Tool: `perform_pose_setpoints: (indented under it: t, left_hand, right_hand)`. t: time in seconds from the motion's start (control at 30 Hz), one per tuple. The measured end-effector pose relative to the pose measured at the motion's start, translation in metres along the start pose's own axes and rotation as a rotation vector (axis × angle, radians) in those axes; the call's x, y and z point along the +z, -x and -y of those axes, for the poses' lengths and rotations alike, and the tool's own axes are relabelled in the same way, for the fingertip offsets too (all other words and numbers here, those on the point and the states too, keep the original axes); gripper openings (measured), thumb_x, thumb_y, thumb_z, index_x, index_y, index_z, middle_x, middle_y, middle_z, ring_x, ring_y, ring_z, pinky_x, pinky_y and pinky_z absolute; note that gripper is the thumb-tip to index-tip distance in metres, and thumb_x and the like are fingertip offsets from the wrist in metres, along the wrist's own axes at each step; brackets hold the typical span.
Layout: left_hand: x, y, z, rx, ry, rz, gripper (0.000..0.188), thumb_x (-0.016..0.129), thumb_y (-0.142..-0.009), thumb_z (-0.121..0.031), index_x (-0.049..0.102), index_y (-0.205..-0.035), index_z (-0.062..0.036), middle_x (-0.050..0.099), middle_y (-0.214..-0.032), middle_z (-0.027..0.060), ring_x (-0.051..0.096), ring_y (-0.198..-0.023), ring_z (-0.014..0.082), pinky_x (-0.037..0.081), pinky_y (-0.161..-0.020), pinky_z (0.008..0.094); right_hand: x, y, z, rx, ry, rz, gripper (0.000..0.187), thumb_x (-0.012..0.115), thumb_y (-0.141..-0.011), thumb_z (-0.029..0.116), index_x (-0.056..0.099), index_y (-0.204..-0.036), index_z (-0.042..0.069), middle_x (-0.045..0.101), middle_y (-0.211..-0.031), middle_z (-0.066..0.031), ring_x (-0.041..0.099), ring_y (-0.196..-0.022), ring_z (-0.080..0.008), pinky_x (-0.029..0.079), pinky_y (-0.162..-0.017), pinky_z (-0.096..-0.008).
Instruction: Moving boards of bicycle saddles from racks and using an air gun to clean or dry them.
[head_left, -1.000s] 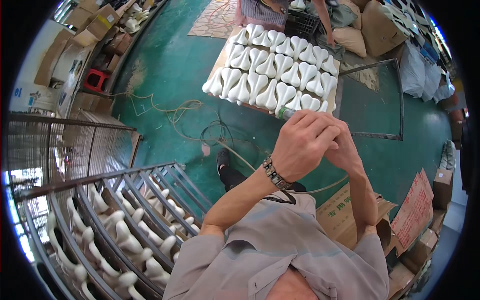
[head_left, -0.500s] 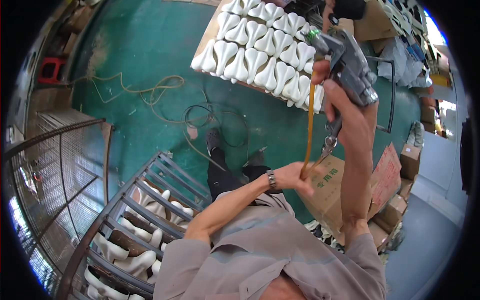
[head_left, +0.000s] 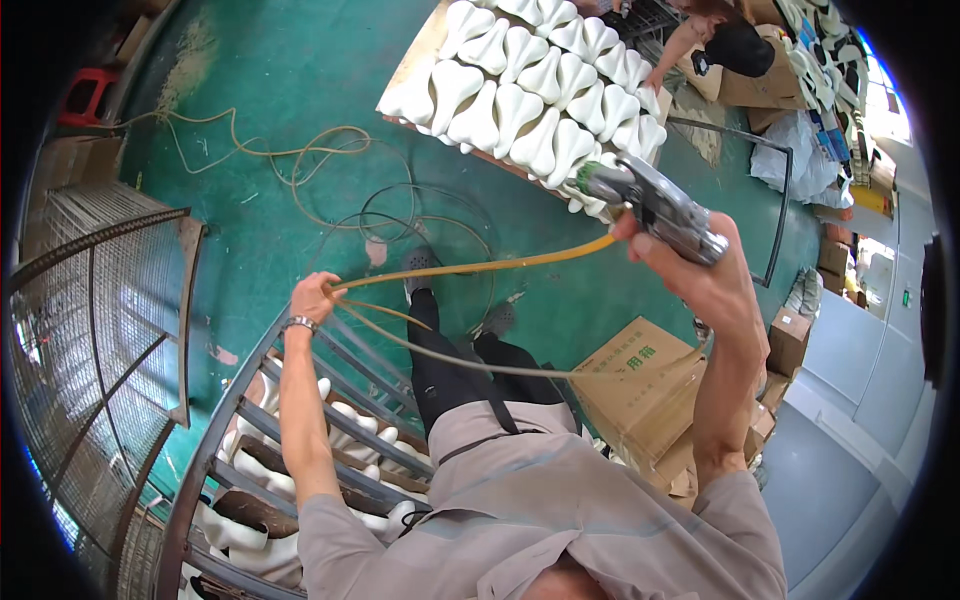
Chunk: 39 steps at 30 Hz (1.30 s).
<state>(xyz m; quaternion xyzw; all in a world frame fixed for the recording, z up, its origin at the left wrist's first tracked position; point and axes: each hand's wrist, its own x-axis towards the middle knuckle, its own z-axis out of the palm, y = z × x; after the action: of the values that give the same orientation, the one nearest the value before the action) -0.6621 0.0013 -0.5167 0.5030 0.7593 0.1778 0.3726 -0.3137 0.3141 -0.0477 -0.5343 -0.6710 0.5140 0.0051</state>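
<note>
A metal spray gun (head_left: 655, 200) with a green-ringed nozzle is gripped in my right hand (head_left: 705, 268), its nozzle end toward the white pieces. My left hand (head_left: 315, 298), stretched out over the metal rack (head_left: 225, 440), is closed round some hoses. One amber hose (head_left: 500, 264) runs taut from it to the spray gun. A paler hose (head_left: 470, 363) sags across in front of my legs toward my right forearm. Rows of smooth white bone-shaped pieces (head_left: 520, 108) cover a board-topped stand (head_left: 412, 72) at the far middle.
Another person in a black cap (head_left: 742, 47) reaches a hand to the stand's far right. Coiled hoses (head_left: 400, 215) lie on the green floor. An open cardboard box (head_left: 625, 375) stands right of my legs. More white pieces sit in the rack. A wire-mesh frame (head_left: 90, 330) stands at left.
My left hand has swung far left, drawing the hoses out across my front. My right hand has lowered the spray gun slightly nearer. The other person's reaching arm now shows.
</note>
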Motion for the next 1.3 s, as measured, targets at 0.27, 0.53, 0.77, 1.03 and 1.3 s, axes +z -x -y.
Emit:
perform_pose_setpoints:
  t: [0.27,0.53,0.77,1.03,1.3]
  left_hand:
    - [-0.09,-0.012,-0.01,0.018,0.006,-0.559,0.02,0.081,-0.093,-0.02,0.067,-0.084,-0.0093,0.051,-0.064,0.003,0.046,-0.058,0.0123,0.042,-0.054,0.0311]
    - [-0.369,0.122,-0.218,0.509,-0.323,-1.373,0.023,0.073,-0.1,-0.019,0.074,-0.088,0.0001,0.063,-0.067,0.0014,0.054,-0.057,0.009,0.043,-0.052,0.0248]
    - [-0.271,0.129,-0.297,0.24,-0.444,-1.002,0.017,0.074,-0.097,-0.022,0.073,-0.083,-0.0132,0.067,-0.07,0.0046,0.063,-0.058,0.0201,0.046,-0.052,0.0342]
    - [0.029,0.017,-0.134,-0.394,-0.328,0.288,0.063,0.06,-0.091,-0.072,0.082,-0.1,-0.0135,0.077,-0.106,0.0177,0.073,-0.102,0.0393,0.058,-0.09,0.05]
    - [0.085,0.004,-0.12,-0.383,-0.061,0.258,0.055,0.066,-0.09,-0.07,0.077,-0.091,-0.0169,0.077,-0.095,0.0162,0.072,-0.096,0.042,0.056,-0.081,0.0529]
  right_hand:
    - [-0.017,0.056,0.018,-0.068,-0.091,-0.086,0.02,0.071,-0.094,0.003,0.07,-0.113,-0.005,0.072,-0.101,-0.0051,0.062,-0.09,-0.01,0.052,-0.082,-0.0266]
    - [-0.054,0.07,-0.053,-0.154,-0.222,-0.053,0.02,0.071,-0.094,0.003,0.07,-0.113,-0.004,0.072,-0.101,-0.0037,0.061,-0.087,-0.0093,0.052,-0.079,-0.0254]
    - [-0.084,0.078,-0.094,-0.291,-0.095,0.008,0.059,0.067,-0.089,-0.007,0.058,-0.147,0.002,0.075,-0.107,-0.0132,0.069,-0.09,-0.0193,0.055,-0.083,-0.0325]
    - [-0.084,0.026,-0.088,-0.59,0.306,-0.07,0.083,0.066,-0.072,-0.015,0.053,-0.151,0.005,0.07,-0.124,-0.0179,0.069,-0.108,-0.0399,0.054,-0.093,-0.0426]
    - [0.017,0.008,-0.043,-0.28,0.282,-0.061,0.085,0.065,-0.068,-0.012,0.05,-0.151,0.002,0.066,-0.119,-0.0213,0.066,-0.107,-0.0433,0.054,-0.091,-0.0463]
